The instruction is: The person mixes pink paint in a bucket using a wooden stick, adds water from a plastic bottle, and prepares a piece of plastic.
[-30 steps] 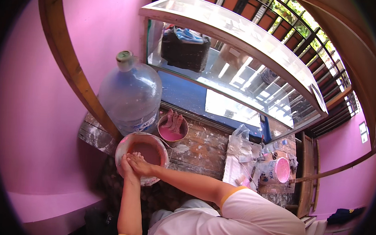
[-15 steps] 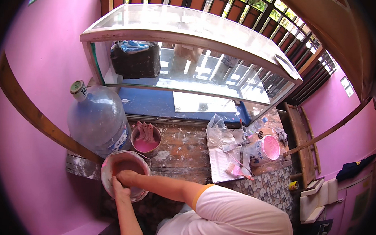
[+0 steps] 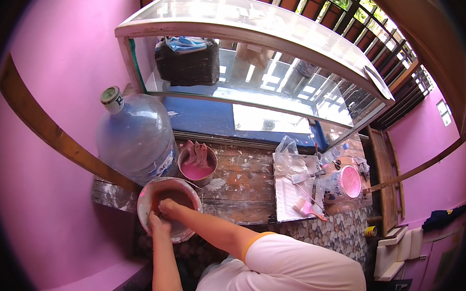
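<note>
Pink-smeared round bowl (image 3: 146, 194) holds brown paste; both hands (image 3: 163, 209) inside, grip unclear.

White short-sleeved shirt (image 3: 300, 270) with an orange-trimmed sleeve cuff (image 3: 254, 240).

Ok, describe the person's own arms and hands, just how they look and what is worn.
Both forearms are bare, with no gloves, watch or bands visible on the left hand or the right hand. The right arm wears a short white sleeve edged with an orange cuff. The left shoulder is out of view.
</note>
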`<action>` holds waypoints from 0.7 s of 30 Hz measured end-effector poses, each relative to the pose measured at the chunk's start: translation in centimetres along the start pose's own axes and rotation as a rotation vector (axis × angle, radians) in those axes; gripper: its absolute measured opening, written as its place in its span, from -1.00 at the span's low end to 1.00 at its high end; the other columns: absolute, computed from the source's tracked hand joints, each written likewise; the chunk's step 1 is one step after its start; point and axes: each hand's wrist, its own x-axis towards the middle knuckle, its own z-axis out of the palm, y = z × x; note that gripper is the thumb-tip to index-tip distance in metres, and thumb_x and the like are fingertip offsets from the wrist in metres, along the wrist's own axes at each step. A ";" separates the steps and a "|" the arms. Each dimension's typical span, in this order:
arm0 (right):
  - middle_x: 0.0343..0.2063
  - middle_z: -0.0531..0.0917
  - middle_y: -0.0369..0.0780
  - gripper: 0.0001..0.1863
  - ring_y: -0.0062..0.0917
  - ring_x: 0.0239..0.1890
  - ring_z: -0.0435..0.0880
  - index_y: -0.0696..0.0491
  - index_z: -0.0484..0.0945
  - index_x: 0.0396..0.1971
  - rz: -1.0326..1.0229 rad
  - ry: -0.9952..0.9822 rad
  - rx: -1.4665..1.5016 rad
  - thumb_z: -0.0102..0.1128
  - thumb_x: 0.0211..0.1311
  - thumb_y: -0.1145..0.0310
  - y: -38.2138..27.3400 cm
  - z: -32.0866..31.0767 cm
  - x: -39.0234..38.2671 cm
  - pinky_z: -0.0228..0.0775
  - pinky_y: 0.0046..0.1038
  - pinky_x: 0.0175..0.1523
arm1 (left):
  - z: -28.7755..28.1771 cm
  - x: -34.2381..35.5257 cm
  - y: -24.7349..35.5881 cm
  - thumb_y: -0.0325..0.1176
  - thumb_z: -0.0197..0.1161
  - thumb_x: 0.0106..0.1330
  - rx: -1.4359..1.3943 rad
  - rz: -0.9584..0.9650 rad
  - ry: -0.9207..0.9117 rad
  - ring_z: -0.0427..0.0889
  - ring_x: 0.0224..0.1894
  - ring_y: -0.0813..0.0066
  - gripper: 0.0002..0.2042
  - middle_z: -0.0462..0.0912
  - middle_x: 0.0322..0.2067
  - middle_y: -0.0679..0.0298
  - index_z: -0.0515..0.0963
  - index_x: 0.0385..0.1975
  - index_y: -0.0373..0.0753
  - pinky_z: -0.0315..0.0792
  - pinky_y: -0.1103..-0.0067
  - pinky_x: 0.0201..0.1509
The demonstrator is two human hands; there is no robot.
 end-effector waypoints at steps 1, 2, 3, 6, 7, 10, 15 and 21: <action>0.11 0.63 -0.13 -0.48 -0.46 0.22 0.53 0.10 0.49 0.27 0.087 -0.033 0.164 -0.29 0.55 0.16 -0.2 -0.4 0.0 0.36 -0.25 0.33 | 0.5 0.7 -0.5 -0.12 -0.10 0.57 0.041 0.030 -0.128 0.57 0.06 0.28 -0.64 0.61 -0.02 0.22 0.52 0.09 -0.20 0.47 0.33 0.17; 0.16 0.57 -0.10 -0.46 -0.43 0.26 0.46 0.12 0.45 0.29 0.108 -0.043 0.283 -0.31 0.55 0.13 -0.4 -0.3 -0.4 0.28 -0.25 0.37 | 0.8 1.6 -1.1 -0.12 -0.12 0.56 0.080 0.062 -0.254 0.61 0.01 0.29 -0.64 0.63 -0.06 0.25 0.53 0.06 -0.19 0.51 0.33 0.11; 0.20 0.51 -0.08 -0.43 -0.39 0.30 0.39 0.14 0.40 0.32 0.092 -0.088 0.313 -0.33 0.56 0.10 -1.3 1.6 -1.4 0.20 -0.25 0.40 | -1.7 3.2 -0.2 -0.07 -0.11 0.54 0.072 0.079 -0.389 0.65 -0.09 0.33 -0.63 0.66 -0.14 0.27 0.57 -0.01 -0.16 0.55 0.35 0.03; 0.33 0.33 -0.01 -0.35 -0.30 0.42 0.18 0.20 0.27 0.39 -0.233 -0.055 -0.016 -0.38 0.56 0.02 -2.5 3.9 -4.3 -0.05 -0.25 0.49 | -6.6 6.8 0.1 -0.06 0.01 0.49 -1.196 -0.215 -0.397 0.64 -0.10 0.39 -0.71 0.64 -0.14 0.30 0.55 -0.07 -0.09 0.56 0.34 0.03; 0.37 0.27 0.02 -0.32 -0.27 0.46 0.11 0.21 0.22 0.41 -0.313 -0.009 -0.157 -0.40 0.57 -0.01 -2.4 3.0 -4.5 -0.13 -0.25 0.52 | -6.1 6.2 0.4 -0.02 -0.03 0.50 -0.607 -0.086 -0.675 0.64 -0.06 0.33 -0.64 0.64 -0.11 0.27 0.56 -0.02 -0.12 0.56 0.31 0.03; 0.50 0.09 0.09 -0.21 -0.17 0.59 -0.10 0.27 0.09 0.48 -0.303 -0.026 -0.351 -0.46 0.58 -0.10 -1.8 -0.3 -5.3 -0.37 -0.24 0.62 | 0.1 -0.2 -1.1 0.02 -0.07 0.50 -0.020 -0.013 -0.603 0.60 0.12 0.24 -0.55 0.63 0.02 0.21 0.54 0.10 -0.18 0.48 0.25 0.21; 0.39 0.28 0.09 -0.31 -0.15 0.49 0.14 0.25 0.24 0.40 -0.525 0.248 -0.662 -0.44 0.59 0.00 1.9 1.4 -3.9 -0.12 -0.16 0.56 | 3.5 -5.5 -0.6 0.01 -0.14 0.54 -0.081 0.082 -0.315 0.34 0.41 0.15 -0.47 0.43 0.31 0.07 0.37 0.31 -0.24 0.19 0.18 0.52; 0.56 0.00 0.04 -0.25 -0.01 0.62 -0.21 0.23 0.11 0.51 -0.487 0.031 -0.591 -0.33 0.58 -0.06 -0.9 2.4 -8.5 -0.41 -0.17 0.64 | 2.1 -6.8 0.6 -0.11 -0.19 0.58 -0.163 0.149 -0.487 0.41 0.37 0.04 -0.53 0.48 0.29 0.05 0.39 0.29 -0.26 0.20 0.16 0.53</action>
